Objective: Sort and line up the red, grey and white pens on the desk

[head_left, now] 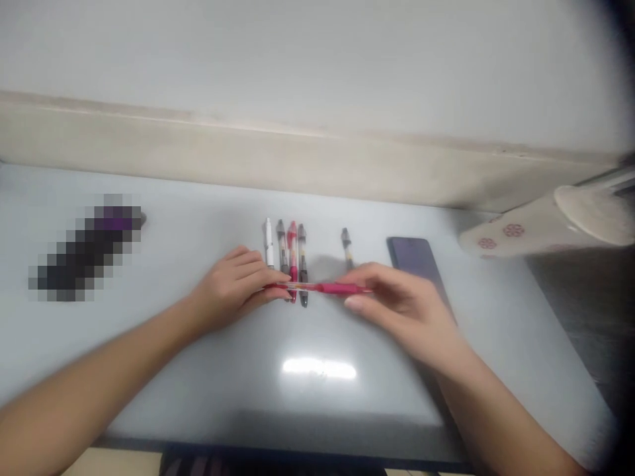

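My left hand (231,285) and my right hand (397,307) both grip a pink retractable pen (322,287), which lies level between them above the table. Its left end is in my left fingers and its right end is pinched in my right fingers. Below it, several pens lie side by side: a white pen (268,241), a grey pen (282,243), a red pen (292,251) and a dark pen (302,261). The held pen crosses them, and my left fingers hide part of them. A lone pen (346,246) lies just beyond my right hand.
A dark phone (415,259) lies on the pale table (198,221) behind my right hand. A pixelated object (85,252) lies at the far left. A white flowered cup (546,221) lies on its side at the right. A beige ledge (248,155) runs along the back.
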Demonstrator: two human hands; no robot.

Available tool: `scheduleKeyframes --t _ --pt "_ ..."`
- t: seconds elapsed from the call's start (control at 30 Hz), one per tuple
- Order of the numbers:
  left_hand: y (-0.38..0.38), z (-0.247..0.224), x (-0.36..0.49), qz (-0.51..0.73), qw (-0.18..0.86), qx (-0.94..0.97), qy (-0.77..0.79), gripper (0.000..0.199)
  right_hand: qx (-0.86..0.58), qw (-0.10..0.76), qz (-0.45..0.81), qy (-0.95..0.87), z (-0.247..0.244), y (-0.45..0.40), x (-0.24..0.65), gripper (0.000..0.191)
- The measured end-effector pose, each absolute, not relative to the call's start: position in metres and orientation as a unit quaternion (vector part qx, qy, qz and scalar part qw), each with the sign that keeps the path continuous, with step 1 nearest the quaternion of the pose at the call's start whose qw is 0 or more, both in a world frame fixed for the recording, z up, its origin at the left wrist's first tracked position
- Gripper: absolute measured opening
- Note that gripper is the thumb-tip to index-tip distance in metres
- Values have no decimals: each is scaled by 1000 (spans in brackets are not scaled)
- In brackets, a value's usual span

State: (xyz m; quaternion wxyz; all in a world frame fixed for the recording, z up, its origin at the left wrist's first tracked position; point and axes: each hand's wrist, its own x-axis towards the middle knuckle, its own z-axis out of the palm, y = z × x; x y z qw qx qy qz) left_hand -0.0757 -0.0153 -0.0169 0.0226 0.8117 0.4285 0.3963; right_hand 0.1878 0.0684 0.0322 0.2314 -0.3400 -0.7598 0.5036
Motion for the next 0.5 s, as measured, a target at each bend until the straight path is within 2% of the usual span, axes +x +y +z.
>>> scheduleKeyframes --t 0.1,0.17,0.23,0.4,0.5 --pt "-15 -14 -76 387 20 817 427 11 -374 245 507 -736 32 67 188 21" --pt "-14 -13 -76 370 17 819 438 11 -382 286 513 -713 29 67 188 17" --pt "-14 -14 -77 358 17 816 453 9 -383 319 520 -694 25 68 189 21" --pt "-15 -18 -75 368 17 801 471 12 -376 351 607 -606 18 75 192 31" --pt "-15 -18 -72 365 22 798 479 17 -389 378 590 -598 15 76 194 30"
